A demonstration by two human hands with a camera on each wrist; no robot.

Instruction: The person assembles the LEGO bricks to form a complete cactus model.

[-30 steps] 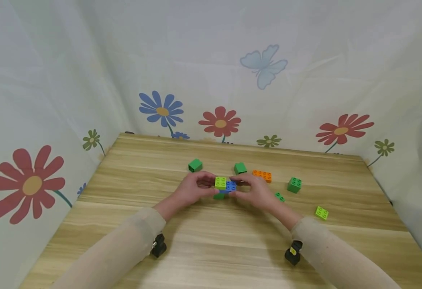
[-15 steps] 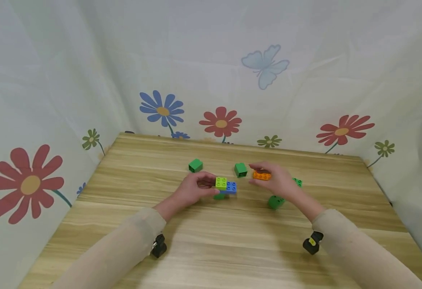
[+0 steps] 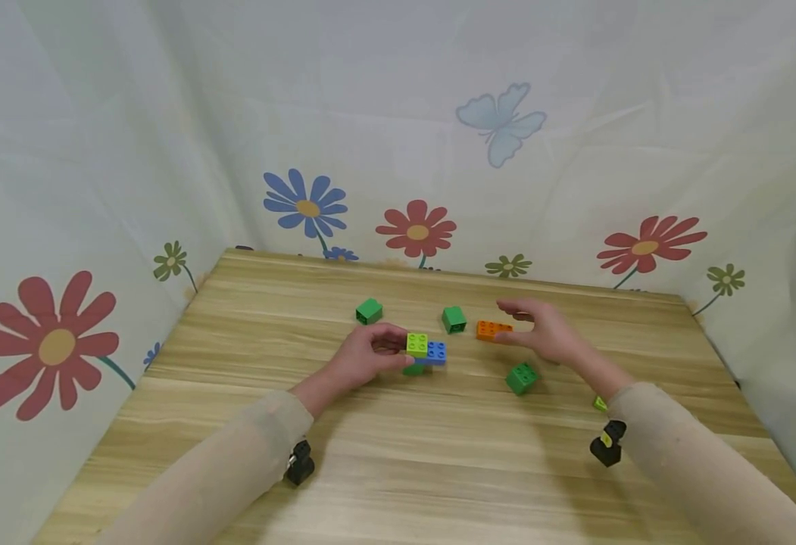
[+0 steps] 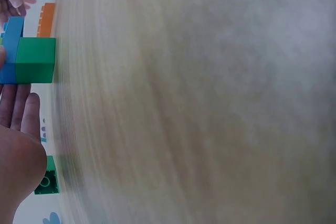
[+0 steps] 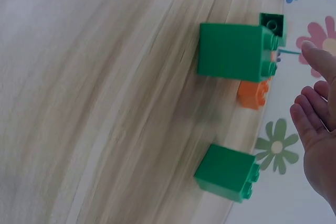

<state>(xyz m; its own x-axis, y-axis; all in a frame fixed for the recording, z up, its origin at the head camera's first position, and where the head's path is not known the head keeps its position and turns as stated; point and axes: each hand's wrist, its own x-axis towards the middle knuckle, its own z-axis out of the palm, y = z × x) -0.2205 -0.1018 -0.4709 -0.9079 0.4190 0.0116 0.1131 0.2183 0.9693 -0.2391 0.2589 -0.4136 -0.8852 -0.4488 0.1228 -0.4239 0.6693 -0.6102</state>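
A stripy wooden table point(image 3: 384, 484) meets a pale cloth point(image 3: 363, 91) (red and blue flowers point(image 3: 416, 233) and a light blue butterfly point(image 3: 500, 127) are on it), and near the middle of the table the left hand point(image 3: 362, 359) pinches a little stack point(image 3: 422, 351) of blocks — lime on blue on green — between thumb and fingers. The right hand point(image 3: 547, 331) has its thumb and fingers wide apart, holding nothing, right by the orange block point(image 3: 489, 330).
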